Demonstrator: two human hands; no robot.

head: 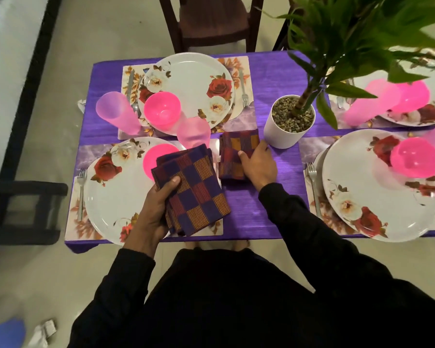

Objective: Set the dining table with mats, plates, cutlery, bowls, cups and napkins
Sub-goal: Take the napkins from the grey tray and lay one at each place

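L hand (pixel 154 209): grip grasping napkin stack (pixel 194 189) over near plate (pixel 111 197).
R hand (pixel 258 167): fingers flat, released, pressing single napkin (pixel 232 151) on surface (pixel 281 177).

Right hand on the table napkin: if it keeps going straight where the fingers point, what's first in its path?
Probably the white plant pot. The right hand rests on the folded napkin, fingertips pointing up-right, nearly at the pot's base; the gap is hard to judge.

Left hand (pixel 158 204) grips a stack of checked napkins (pixel 194 189) over the near-left plate (pixel 111 197), just left of the white plant pot (pixel 288 121). Right hand (pixel 258 167) rests flat on one folded napkin (pixel 232 151) lying on the purple table (pixel 274 197), fingertips near the pot's base. Pink cup (pixel 194 133) stands left of the pot, pink bowl (pixel 162 110) beyond it on the far plate (pixel 194 89).
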